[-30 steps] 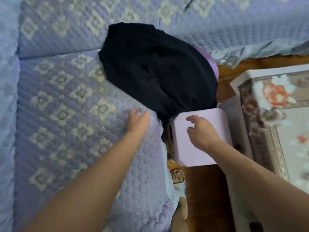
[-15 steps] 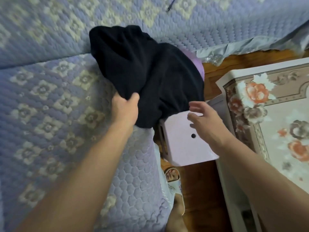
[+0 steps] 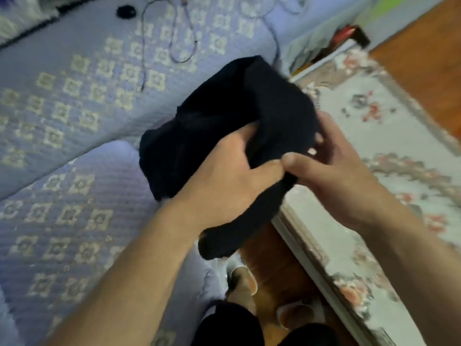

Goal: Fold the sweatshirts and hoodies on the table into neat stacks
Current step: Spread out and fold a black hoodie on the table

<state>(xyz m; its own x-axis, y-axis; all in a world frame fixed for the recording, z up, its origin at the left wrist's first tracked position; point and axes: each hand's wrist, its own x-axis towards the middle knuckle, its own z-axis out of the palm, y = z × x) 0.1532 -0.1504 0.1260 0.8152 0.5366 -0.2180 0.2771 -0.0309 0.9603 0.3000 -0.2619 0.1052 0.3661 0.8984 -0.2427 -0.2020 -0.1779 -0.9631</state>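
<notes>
I've got the bunched dark navy knit sweatshirt [image 3: 224, 116] up in the air, held between the lilac quilted sofa cover [image 3: 74, 196] and the near edge of the table with the floral-patterned cloth [image 3: 399, 151]. My left hand [image 3: 224, 176] clamps a thick fold of it, fingers buried in the fabric, thumb on top. My right hand [image 3: 331, 168] pinches the same fold just beside that thumb. A loose end of the sweatshirt hangs below my left wrist, above the wooden floor [image 3: 269, 260] and my pale slippers [image 3: 243, 278].
</notes>
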